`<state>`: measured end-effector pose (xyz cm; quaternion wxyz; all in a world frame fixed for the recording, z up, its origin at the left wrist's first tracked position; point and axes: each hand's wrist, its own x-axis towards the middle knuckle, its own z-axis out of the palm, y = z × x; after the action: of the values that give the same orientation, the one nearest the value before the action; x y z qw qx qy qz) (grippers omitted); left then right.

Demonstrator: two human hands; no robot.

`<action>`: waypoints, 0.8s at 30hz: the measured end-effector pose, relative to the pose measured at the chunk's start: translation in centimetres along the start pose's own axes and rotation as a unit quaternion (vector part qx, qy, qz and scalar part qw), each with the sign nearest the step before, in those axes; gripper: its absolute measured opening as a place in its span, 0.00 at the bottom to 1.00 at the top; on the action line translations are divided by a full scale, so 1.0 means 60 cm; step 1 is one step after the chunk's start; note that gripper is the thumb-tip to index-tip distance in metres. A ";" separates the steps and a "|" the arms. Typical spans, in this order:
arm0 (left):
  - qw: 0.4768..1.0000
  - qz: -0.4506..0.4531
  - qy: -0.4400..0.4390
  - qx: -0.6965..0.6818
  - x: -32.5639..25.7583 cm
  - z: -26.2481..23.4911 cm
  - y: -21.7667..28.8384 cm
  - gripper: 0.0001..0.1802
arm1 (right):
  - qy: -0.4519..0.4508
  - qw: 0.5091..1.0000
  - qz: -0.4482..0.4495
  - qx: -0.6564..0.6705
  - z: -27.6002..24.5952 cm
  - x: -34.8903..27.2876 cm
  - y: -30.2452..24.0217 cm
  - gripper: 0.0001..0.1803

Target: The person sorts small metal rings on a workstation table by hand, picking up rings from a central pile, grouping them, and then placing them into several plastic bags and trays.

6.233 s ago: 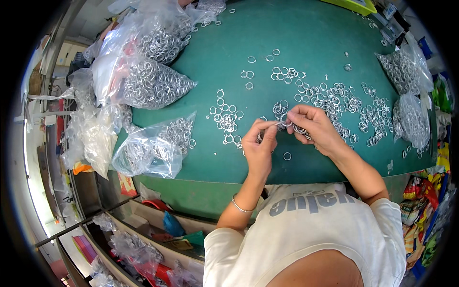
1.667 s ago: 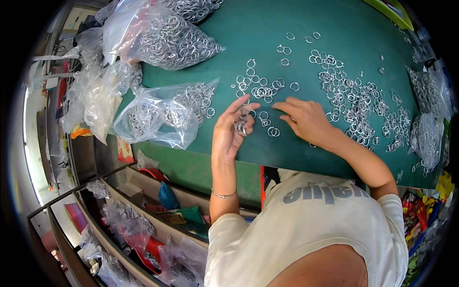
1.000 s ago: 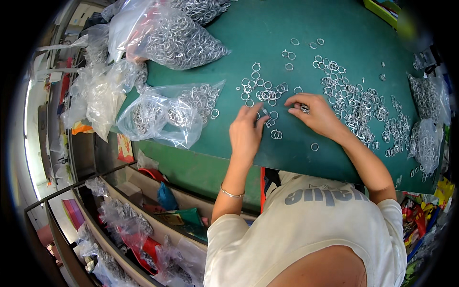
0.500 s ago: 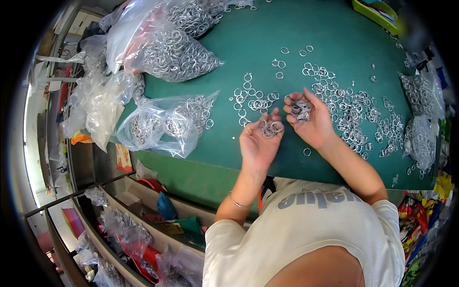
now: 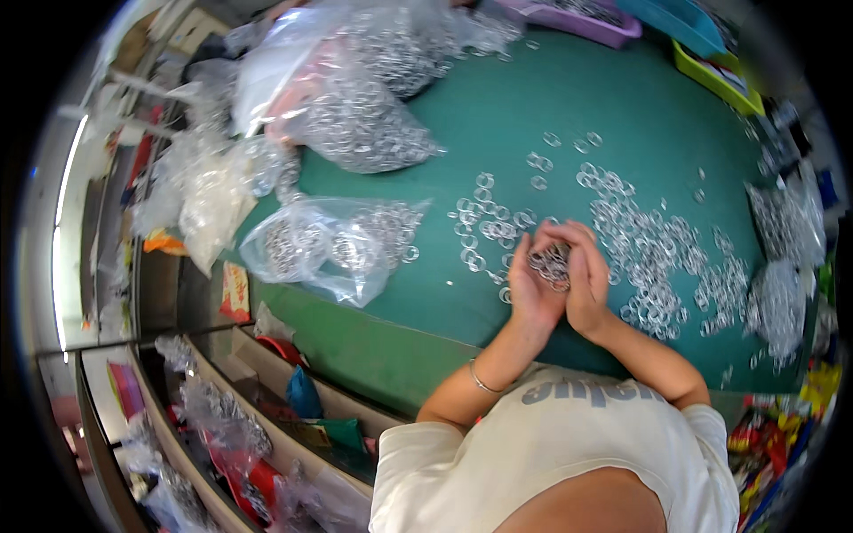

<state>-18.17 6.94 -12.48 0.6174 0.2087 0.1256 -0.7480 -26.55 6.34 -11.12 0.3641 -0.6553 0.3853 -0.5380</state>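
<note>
My left hand [image 5: 535,300] and my right hand [image 5: 588,282] are cupped together above the near part of the green table. Between the palms sits a heap of small silvery metal rings [image 5: 550,263], with the fingers of both hands curled round it. More loose rings [image 5: 653,253] are spread over the table to the right of my hands. A smaller cluster of rings [image 5: 487,218] lies just beyond them to the left, some linked or overlapping. The undersides of the held rings are hidden by my hands.
Clear plastic bags of rings [image 5: 355,115] fill the far left, and a flatter open bag [image 5: 324,249] lies nearer. Other ring bags [image 5: 775,293] line the right edge. Purple [image 5: 613,35], blue [image 5: 680,22] and lime-green [image 5: 720,82] bins stand at the back. Below left is a divided shelf [image 5: 293,435].
My two hands, apart before with rings in each, have come together into one cup round the rings. The view has shifted, so the table sits lower and more bins show at the back.
</note>
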 end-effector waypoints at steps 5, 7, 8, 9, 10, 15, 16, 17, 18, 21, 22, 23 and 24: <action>0.997 -0.041 -0.019 -0.064 0.017 0.005 0.028 0.13 | -0.014 0.996 -0.092 -0.018 0.028 0.037 -0.050 0.15; 0.989 -0.091 -0.085 -0.082 0.018 -0.015 0.076 0.15 | -0.018 0.996 -0.064 0.053 0.027 0.041 -0.061 0.14; 0.998 -0.043 0.011 -0.045 -0.004 0.039 0.105 0.11 | -0.025 0.997 -0.056 0.054 0.021 0.044 -0.055 0.13; 0.999 -0.018 0.034 -0.025 -0.024 0.055 0.156 0.10 | -0.036 0.996 -0.047 0.062 0.014 0.043 -0.050 0.12; 0.999 0.039 0.005 0.016 -0.045 0.071 0.206 0.09 | -0.044 0.996 -0.037 0.067 0.005 0.042 -0.044 0.12; 0.930 0.334 0.052 0.143 -0.054 0.143 0.501 0.11 | -0.072 0.989 0.116 0.064 -0.030 0.023 -0.010 0.09; 0.937 0.321 0.050 0.129 -0.033 0.138 0.575 0.12 | -0.075 0.985 0.139 0.071 -0.035 0.021 -0.003 0.08; 0.943 0.309 0.047 0.118 -0.007 0.127 0.652 0.14 | -0.066 0.982 0.155 0.084 -0.039 0.018 0.003 0.08; 0.924 0.355 0.074 0.119 0.026 0.129 0.719 0.15 | -0.054 0.979 0.170 0.096 -0.044 0.017 0.009 0.08; 0.887 0.428 0.130 0.114 0.097 0.102 0.881 0.19 | -0.033 0.974 0.194 0.109 -0.055 0.019 0.031 0.07; 0.850 0.485 0.184 0.091 0.136 0.109 0.893 0.19 | -0.018 0.974 0.198 0.104 -0.061 0.017 0.043 0.07; 0.814 0.530 0.226 0.071 0.182 0.115 0.889 0.18 | 0.010 0.976 0.198 0.093 -0.070 0.014 0.046 0.07; 0.819 0.503 0.242 0.135 0.198 0.102 0.913 0.18 | 0.029 0.973 0.219 0.072 -0.072 0.017 0.042 0.06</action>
<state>32.53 -17.42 -8.84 0.8232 0.4981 0.0466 -0.2684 -30.97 4.06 -12.23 0.5081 -0.5115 0.4900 -0.4900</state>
